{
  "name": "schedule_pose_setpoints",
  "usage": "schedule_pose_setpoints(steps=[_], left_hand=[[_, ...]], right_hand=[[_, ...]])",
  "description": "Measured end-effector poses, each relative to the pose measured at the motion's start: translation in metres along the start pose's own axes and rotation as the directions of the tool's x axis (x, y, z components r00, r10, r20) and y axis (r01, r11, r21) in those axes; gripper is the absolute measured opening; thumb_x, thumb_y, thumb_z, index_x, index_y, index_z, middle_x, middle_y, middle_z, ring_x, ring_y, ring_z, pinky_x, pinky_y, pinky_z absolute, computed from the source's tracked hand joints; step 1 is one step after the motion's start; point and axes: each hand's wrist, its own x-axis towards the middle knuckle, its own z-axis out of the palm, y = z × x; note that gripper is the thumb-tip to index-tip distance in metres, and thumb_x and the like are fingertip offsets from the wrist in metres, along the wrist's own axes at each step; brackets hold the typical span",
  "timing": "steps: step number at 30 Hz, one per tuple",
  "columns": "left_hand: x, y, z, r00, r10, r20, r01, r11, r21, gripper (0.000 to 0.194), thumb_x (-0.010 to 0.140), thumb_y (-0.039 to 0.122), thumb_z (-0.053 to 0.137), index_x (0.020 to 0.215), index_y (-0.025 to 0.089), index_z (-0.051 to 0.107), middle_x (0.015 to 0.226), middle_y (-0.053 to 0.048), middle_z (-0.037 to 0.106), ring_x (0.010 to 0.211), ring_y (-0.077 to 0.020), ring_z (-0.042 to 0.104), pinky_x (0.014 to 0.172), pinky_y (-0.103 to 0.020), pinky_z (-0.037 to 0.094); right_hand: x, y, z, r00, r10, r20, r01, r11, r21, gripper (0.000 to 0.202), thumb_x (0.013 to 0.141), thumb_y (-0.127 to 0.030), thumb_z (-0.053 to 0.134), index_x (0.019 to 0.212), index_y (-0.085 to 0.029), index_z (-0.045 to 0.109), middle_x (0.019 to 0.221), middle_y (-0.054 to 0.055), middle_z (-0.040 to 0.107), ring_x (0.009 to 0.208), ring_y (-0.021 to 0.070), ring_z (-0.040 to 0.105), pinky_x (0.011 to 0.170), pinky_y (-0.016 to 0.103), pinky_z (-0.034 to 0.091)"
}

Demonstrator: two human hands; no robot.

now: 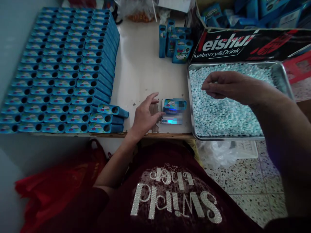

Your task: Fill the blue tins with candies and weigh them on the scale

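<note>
A small pocket scale [165, 121] with a lit blue display sits near the table's front edge. A blue candy box [169, 104] lies on it, partly blurred out. Just left of both, my left hand [145, 114] is open, thumb and fingers apart around nothing, the thumb tip close to the scale. My right hand [224, 84] hovers over a metal tray [191, 110] of pale blue-green candies [225, 119]. Its fingers are drawn together in a pinch; whatever lies between them is hidden.
Rows of blue boxes [65, 66] with round holes fill the table's left side. Several more boxes [182, 51] stand at the back. Behind the tray is a black carton [230, 45] of blue boxes. A plastic bag [138, 9] lies at the far edge.
</note>
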Motion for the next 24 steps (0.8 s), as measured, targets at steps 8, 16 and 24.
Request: schedule_pose_setpoints(steps=[8, 16, 24], left_hand=[[0.011, -0.006, 0.012, 0.991, -0.059, 0.119, 0.077, 0.986, -0.15, 0.072, 0.079, 0.011, 0.094, 0.145, 0.022, 0.067, 0.131, -0.009, 0.081, 0.122, -0.0251, 0.078, 0.114, -0.044, 0.06], [0.016, -0.008, 0.032, 0.991, 0.04, 0.13, -0.022, 0.99, -0.136, 0.059, 0.087, 0.021, 0.091, 0.142, 0.028, 0.069, 0.133, -0.006, 0.081, 0.119, -0.0256, 0.077, 0.108, -0.041, 0.061], [0.079, 0.029, 0.049, 0.86, 0.505, 0.074, -0.51, 0.855, 0.095, 0.042, 0.098, 0.005, 0.06, 0.13, 0.028, 0.074, 0.125, -0.007, 0.077, 0.118, -0.0267, 0.068, 0.109, -0.046, 0.054]], right_hand=[[-0.001, -0.023, 0.012, 0.989, -0.039, 0.144, 0.094, 0.915, -0.393, 0.009, 0.092, -0.033, 0.083, 0.091, -0.024, 0.083, 0.069, 0.0, 0.069, 0.067, 0.0152, 0.063, 0.066, 0.032, 0.048], [0.006, -0.007, 0.004, 0.994, -0.107, 0.036, 0.102, 0.708, -0.698, 0.011, 0.088, -0.019, 0.079, 0.092, -0.027, 0.087, 0.084, 0.003, 0.08, 0.09, 0.0259, 0.074, 0.099, 0.044, 0.054], [0.016, 0.03, 0.038, 0.884, 0.022, -0.467, 0.123, 0.953, 0.278, 0.019, 0.097, -0.041, 0.08, 0.096, -0.023, 0.076, 0.091, 0.006, 0.079, 0.09, 0.0215, 0.075, 0.083, 0.036, 0.063]])
